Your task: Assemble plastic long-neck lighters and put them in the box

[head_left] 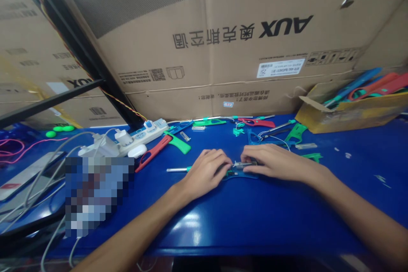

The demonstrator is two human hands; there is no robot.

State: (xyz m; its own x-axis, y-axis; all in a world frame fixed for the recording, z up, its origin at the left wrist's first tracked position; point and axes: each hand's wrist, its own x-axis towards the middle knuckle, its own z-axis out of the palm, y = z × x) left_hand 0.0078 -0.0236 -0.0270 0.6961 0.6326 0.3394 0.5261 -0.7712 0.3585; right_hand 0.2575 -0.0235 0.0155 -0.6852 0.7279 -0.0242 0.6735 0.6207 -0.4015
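Observation:
My left hand (205,171) is closed over a partly assembled long-nosed lighter lying on the blue table. Its metal tube (176,170) sticks out to the left beneath the palm. The lighter's translucent blue handle shell (251,175) shows between and below my hands. My right hand (274,162) pinches a small clear fuel tank (247,164), with its pale valve end pointing at my left fingertips. The tank sits just above the shell; whether it touches the shell I cannot tell. My left fingertips hide part of the inner mechanism.
Red (259,123), green (208,123) and blue lighter parts lie along the back. A cardboard box (350,114) of lighter shells stands at the right. A power strip (145,136) with plugs and cables occupies the left, beside a pixelated patch. Large cartons (204,68) form the back wall.

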